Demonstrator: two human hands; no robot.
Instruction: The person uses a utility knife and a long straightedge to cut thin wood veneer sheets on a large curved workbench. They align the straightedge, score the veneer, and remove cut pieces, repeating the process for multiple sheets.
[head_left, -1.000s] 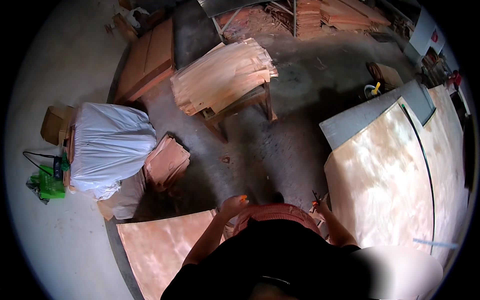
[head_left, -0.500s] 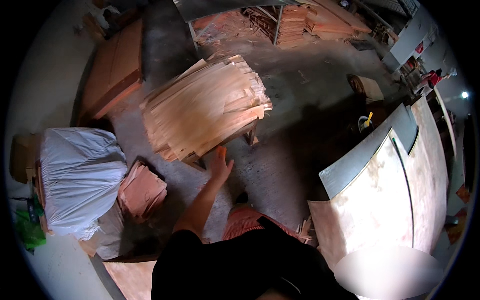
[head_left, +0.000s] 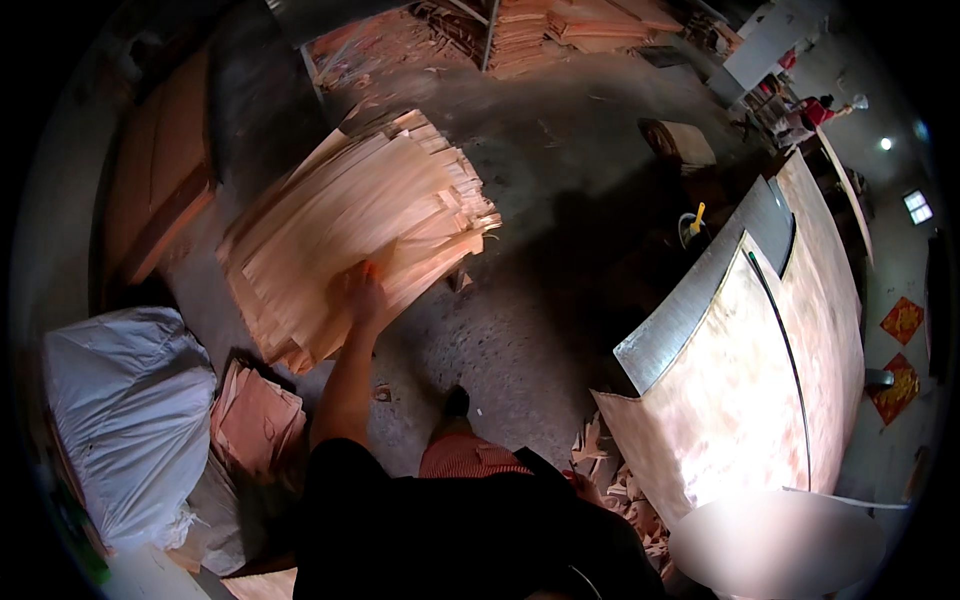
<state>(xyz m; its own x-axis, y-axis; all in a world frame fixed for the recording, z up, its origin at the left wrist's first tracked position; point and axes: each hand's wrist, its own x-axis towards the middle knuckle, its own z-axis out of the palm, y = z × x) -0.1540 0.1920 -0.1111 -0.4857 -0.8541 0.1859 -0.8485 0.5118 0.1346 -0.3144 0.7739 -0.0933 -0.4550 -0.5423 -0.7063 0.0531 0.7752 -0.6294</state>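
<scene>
A thick stack of thin wood veneer sheets point(head_left: 340, 210) lies to the front left, its edges ragged and uneven. My left hand point(head_left: 362, 297) reaches over the near part of the stack, at or just above the top sheets. Motion smears its fingers, and a small orange patch shows at their tips; whether they grip a sheet I cannot make out. Only a sliver of my right hand point(head_left: 584, 488) shows beside my dark shirt, low and right of my body. Its fingers are mostly hidden.
A white-covered bundle point(head_left: 130, 410) and reddish sheets point(head_left: 257, 415) stand at the left. Large pale boards point(head_left: 740, 400) rise at the right, with veneer scraps point(head_left: 640, 510) near their foot. Beyond are a bucket with a yellow handle point(head_left: 697, 218), stacked boards point(head_left: 160, 160) and a distant person point(head_left: 808, 115).
My left hand has gone from the stack's near edge to over its top sheets. The view has turned, shifting most things leftward. A bit of my right hand has come into sight.
</scene>
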